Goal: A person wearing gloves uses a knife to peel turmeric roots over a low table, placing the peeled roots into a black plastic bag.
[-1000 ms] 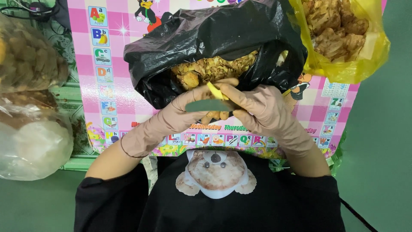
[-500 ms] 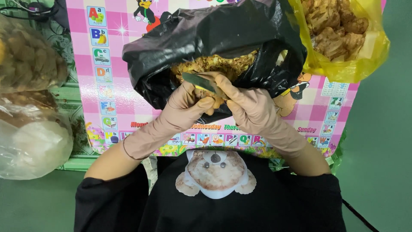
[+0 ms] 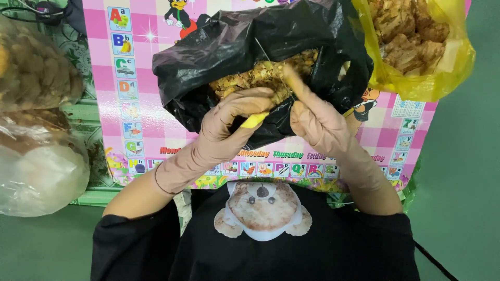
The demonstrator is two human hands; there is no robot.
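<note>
**Hands at the mouth of the black bag**

Both our hands, in tan gloves, meet at the opening of the black plastic bag, which sits on a pink alphabet mat just in front of us. Our left hand curls shut around a small yellow piece, its tip poking out between thumb and fingers, low against the bag's front edge. Our right hand is partly closed, forefinger stretched up into the bag among the brown dried bits; whether it pinches anything we cannot tell. A thin pale strand runs across the opening near that finger.

The bag's rim is rolled back and slumped wide, which seems to keep the contents in easy reach of both hands. A yellow bag of larger brown chunks lies just beside it at the upper right, touching or nearly so. Two clear bags rest well apart at the left, one with brown pieces, one with something pale. Green floor surrounds the mat
</note>
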